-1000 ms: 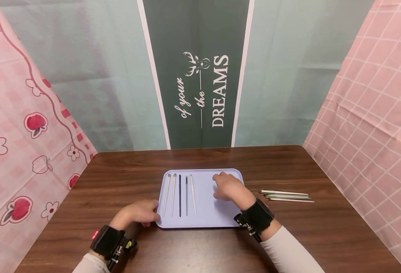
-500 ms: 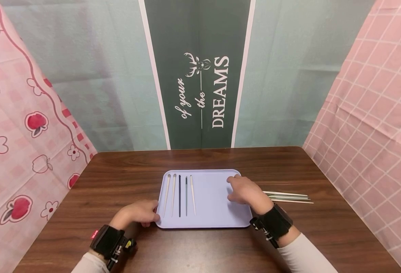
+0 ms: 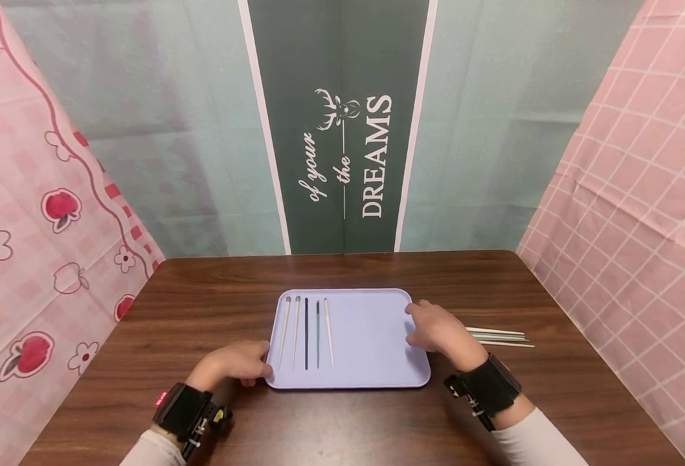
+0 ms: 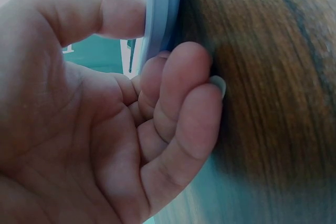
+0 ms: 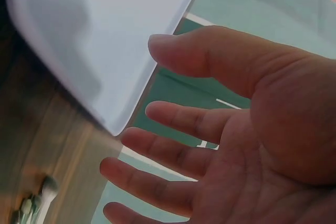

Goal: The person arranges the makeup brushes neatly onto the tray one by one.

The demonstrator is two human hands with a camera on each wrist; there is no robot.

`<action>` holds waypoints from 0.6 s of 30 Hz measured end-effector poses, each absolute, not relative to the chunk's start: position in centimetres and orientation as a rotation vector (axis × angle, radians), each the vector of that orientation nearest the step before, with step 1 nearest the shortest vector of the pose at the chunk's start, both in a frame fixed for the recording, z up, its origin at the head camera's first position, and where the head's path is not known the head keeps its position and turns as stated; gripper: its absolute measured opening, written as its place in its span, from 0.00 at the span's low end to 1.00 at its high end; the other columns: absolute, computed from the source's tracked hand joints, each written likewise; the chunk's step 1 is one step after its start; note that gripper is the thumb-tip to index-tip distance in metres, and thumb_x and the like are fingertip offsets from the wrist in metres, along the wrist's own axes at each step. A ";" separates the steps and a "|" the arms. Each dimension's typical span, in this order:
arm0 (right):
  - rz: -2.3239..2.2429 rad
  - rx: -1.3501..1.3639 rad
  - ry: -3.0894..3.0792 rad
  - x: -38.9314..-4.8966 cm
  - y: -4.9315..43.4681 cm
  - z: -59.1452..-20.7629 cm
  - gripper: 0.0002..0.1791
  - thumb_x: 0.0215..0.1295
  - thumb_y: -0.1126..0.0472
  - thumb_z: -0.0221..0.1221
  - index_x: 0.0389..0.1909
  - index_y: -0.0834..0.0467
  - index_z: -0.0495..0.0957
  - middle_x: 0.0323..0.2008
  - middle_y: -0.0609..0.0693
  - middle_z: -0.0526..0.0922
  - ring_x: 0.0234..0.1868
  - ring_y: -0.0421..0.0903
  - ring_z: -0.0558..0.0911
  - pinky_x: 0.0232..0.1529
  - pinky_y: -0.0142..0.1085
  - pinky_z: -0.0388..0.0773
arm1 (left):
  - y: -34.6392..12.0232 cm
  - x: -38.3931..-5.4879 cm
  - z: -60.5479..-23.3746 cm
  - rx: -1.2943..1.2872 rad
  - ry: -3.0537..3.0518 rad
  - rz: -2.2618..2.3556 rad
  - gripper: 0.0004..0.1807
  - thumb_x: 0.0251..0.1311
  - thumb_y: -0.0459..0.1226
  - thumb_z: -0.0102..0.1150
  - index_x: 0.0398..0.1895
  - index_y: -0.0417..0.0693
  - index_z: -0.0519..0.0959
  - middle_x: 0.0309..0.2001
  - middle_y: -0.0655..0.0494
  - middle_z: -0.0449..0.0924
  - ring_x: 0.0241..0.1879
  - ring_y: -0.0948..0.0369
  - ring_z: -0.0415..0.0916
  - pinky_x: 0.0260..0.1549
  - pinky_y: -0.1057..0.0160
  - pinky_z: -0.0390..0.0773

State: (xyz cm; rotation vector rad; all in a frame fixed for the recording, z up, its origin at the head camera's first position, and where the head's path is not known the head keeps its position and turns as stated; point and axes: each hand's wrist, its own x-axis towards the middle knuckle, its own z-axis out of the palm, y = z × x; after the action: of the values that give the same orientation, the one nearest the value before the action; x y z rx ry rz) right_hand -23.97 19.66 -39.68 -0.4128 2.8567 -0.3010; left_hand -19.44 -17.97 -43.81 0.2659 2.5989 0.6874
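Observation:
A lavender tray [image 3: 371,343] lies flat on the table. Along its left half several slender makeup brushes stand side by side in a row, among them a black brush [image 3: 306,333] and a grey-green brush [image 3: 318,336]. My left hand [image 3: 237,362] grips the tray's left edge near the front corner; in the left wrist view the thumb [image 4: 118,18] presses the rim and the other fingers curl beside it. At the right edge hovers my right hand [image 3: 438,329], fingers spread and holding nothing. Beyond it lies a bundle of brushes [image 3: 498,335], partly hidden by the wrist.
The brown wooden table [image 3: 342,427] surrounds the tray. Green curtain [image 3: 342,52] hangs behind its far edge. Pink patterned cloth [image 3: 33,259] stands at the left and pink checked cloth [image 3: 640,226] at the right.
My right hand has moved rightward from over the tray toward its right edge, covering part of the loose bundle. The left hand and the row of brushes have stayed in place.

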 end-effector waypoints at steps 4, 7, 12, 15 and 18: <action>-0.299 -0.402 2.865 -23.9 20.2 -39.8 0.30 0.55 0.62 0.67 0.60 0.68 0.75 0.56 0.67 0.76 0.54 0.62 0.79 0.53 0.54 0.77 | -18.0 -19.5 -43.8 0.275 2.601 0.691 0.10 0.52 0.35 0.65 0.28 0.45 0.71 0.21 0.53 0.75 0.18 0.58 0.75 0.19 0.61 0.78; -0.304 -0.397 2.873 -23.8 20.5 -39.8 0.31 0.55 0.63 0.67 0.60 0.69 0.74 0.56 0.67 0.77 0.54 0.62 0.79 0.53 0.54 0.78 | -18.0 -19.5 -43.7 0.283 2.601 0.699 0.09 0.52 0.34 0.64 0.28 0.45 0.71 0.20 0.52 0.75 0.17 0.58 0.76 0.19 0.61 0.78; -0.324 -0.375 2.873 -23.5 21.3 -39.8 0.30 0.56 0.63 0.67 0.60 0.68 0.75 0.53 0.66 0.77 0.52 0.61 0.79 0.51 0.55 0.78 | -18.0 -19.4 -43.6 0.270 2.600 0.697 0.10 0.52 0.35 0.64 0.28 0.45 0.71 0.20 0.53 0.75 0.18 0.58 0.76 0.20 0.60 0.78; -0.342 -0.371 2.874 -23.2 22.0 -39.8 0.29 0.56 0.62 0.67 0.59 0.68 0.75 0.52 0.65 0.77 0.52 0.61 0.80 0.50 0.55 0.78 | -18.1 -19.4 -43.7 0.274 2.602 0.697 0.10 0.52 0.35 0.64 0.28 0.45 0.71 0.20 0.53 0.75 0.18 0.58 0.76 0.20 0.61 0.78; -0.359 -0.372 2.878 -22.8 22.8 -39.8 0.30 0.57 0.62 0.66 0.60 0.68 0.75 0.53 0.66 0.77 0.52 0.63 0.80 0.49 0.55 0.78 | -18.1 -19.4 -43.7 0.279 2.598 0.704 0.09 0.52 0.35 0.64 0.28 0.45 0.71 0.20 0.53 0.75 0.18 0.58 0.76 0.20 0.61 0.78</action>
State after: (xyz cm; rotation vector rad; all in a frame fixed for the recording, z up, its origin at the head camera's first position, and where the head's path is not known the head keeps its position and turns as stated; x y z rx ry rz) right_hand -22.85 22.78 -39.78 -0.3720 2.8780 -0.3587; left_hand -19.37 -18.09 -43.69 0.2792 2.5984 0.7035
